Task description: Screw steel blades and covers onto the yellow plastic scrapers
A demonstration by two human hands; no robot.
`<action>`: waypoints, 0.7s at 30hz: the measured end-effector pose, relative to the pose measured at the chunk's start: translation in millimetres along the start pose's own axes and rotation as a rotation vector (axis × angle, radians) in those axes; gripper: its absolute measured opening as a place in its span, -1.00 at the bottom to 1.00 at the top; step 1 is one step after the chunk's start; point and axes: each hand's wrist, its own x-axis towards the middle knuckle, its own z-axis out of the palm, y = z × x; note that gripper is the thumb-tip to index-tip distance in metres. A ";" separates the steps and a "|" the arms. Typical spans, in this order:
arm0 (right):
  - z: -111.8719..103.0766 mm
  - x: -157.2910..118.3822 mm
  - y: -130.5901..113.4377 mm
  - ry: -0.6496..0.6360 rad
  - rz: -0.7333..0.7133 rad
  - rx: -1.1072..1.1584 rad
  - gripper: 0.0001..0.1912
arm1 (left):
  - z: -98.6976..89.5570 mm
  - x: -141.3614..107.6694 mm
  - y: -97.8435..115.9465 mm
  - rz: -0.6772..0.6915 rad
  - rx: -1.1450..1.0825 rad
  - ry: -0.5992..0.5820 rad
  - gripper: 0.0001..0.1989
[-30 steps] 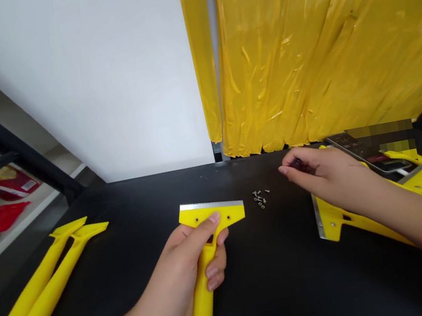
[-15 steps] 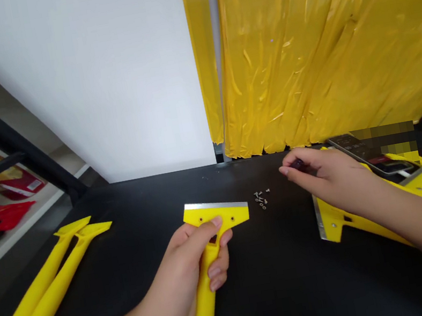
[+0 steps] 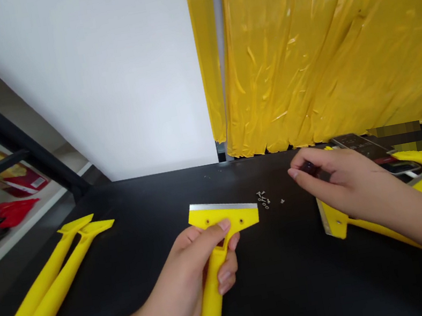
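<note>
Just beyond the left hand [image 3: 186,274], whose fingers [image 3: 224,274] gripped a yellow plastic scraper [image 3: 246,216] with a steel blade, loose silver screws [image 3: 263,199] lay on the black bench [image 3: 298,284]; the scraper's two holes looked unfilled. The right hand [image 3: 341,181] pinched a small dark object [image 3: 310,166] between its fingers.

Small screws [image 3: 263,199] on the tabletop [image 3: 298,284] lie between left hand [image 3: 191,276] and right hand [image 3: 342,184].
</note>
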 end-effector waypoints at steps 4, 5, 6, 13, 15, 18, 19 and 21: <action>3.2 -0.1 0.0 -0.001 -0.029 0.001 -0.79 | 1.5 -2.4 -1.6 0.010 0.016 0.031 -0.63; 4.3 -0.4 0.4 0.001 -0.037 0.003 -0.79 | 1.6 -2.9 -2.2 0.013 0.025 0.044 -0.63; 5.4 -0.6 0.9 0.000 -0.042 0.004 -0.79 | 1.6 -3.2 -2.7 0.017 0.033 0.055 -0.63; 8.6 -1.9 2.4 -0.010 -0.036 -0.003 -0.79 | 1.7 1.2 -2.8 0.027 0.068 0.093 -0.65; 8.2 -2.2 2.5 -0.022 -0.040 -0.007 -0.80 | 2.0 1.9 -3.0 0.031 0.071 0.096 -0.65; 7.4 -2.7 2.3 -0.032 -0.057 -0.032 -0.80 | 3.0 0.8 -3.8 0.033 0.083 0.101 -0.64; 7.0 -2.8 2.0 -0.037 -0.063 -0.039 -0.80 | 3.3 0.2 -3.9 0.031 0.089 0.101 -0.64; 5.7 -2.6 1.3 -0.040 -0.073 -0.051 -0.80 | 3.8 -0.6 -3.8 0.030 0.099 0.099 -0.64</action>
